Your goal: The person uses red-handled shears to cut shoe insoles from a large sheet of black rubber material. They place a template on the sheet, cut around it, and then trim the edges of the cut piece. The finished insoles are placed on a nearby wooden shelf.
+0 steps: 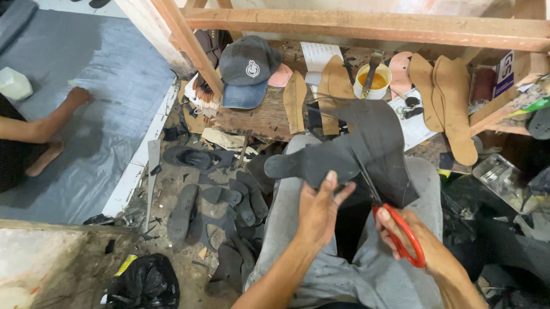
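A dark grey rubber sheet (pixel 373 146) with a sole-shaped piece sticking out to the left hangs above my lap. My left hand (pixel 319 211) grips its lower edge, thumb on top. My right hand (pixel 406 235) holds red-handled scissors (pixel 400 235), whose blades run up into the sheet near its middle. Both hands are over my grey trousers (pixel 374 280).
A low wooden bench (pixel 258 117) ahead carries a grey cap (pixel 247 65), tan insoles (pixel 453 100), and a cup of yellow glue (pixel 373 80) with a brush. Cut black soles (pixel 224 201) lie on the floor at left. Another person's hand (pixel 76 97) rests on a grey sheet.
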